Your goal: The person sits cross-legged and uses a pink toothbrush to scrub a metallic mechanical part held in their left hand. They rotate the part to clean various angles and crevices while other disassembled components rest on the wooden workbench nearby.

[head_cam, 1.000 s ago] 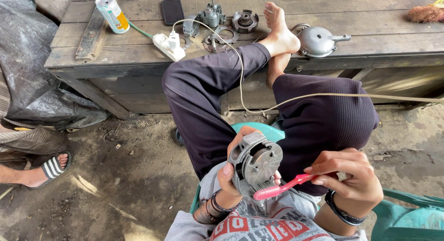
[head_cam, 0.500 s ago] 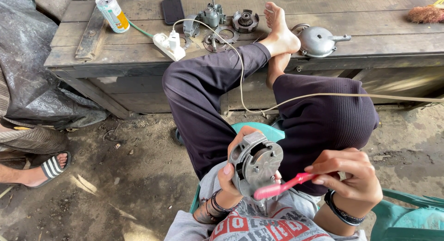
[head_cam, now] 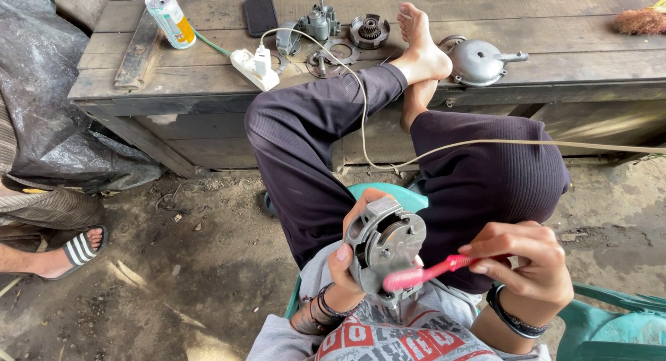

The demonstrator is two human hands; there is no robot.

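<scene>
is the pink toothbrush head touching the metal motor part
Touching: the head view shows the toothbrush bristle end pressed against the motor part, no gap visible.

Weathered plank bench: drink can on its side, black phone, white power strip, small motor, gear part, ring gasket, grey metal cover, brush, bare foot.
</scene>
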